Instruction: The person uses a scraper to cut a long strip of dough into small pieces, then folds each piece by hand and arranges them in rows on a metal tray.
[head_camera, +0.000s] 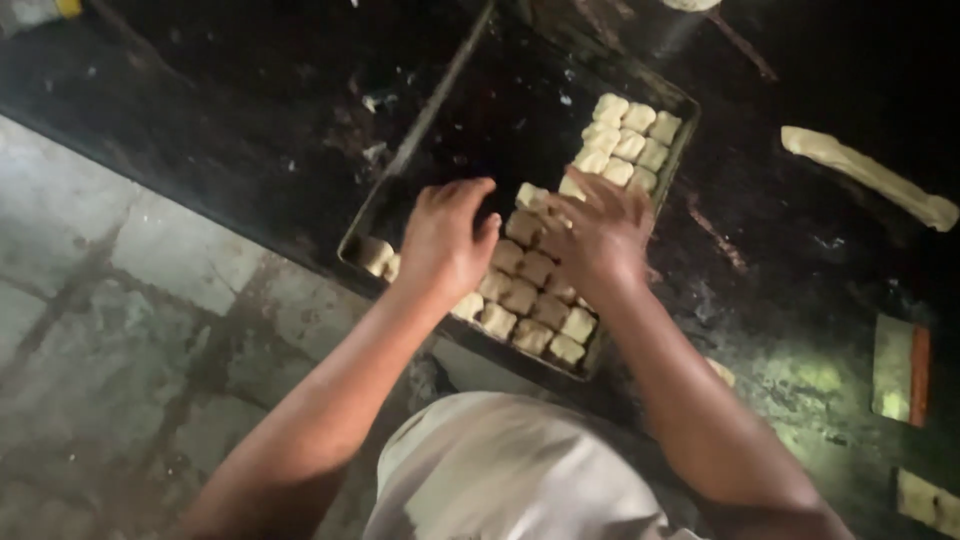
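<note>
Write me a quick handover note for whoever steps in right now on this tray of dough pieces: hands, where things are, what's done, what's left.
Left hand: palm down over the dough pieces in the dark baking tray; whether it grips one is hidden.
Right hand: fingers spread, pressing on pieces mid-tray.
Done: rows of pieces fill the tray's right side, near end to far corner.
Left: the tray's left side is bare. A long dough strip lies uncut on the table, right; a scraper lies nearer.
</note>
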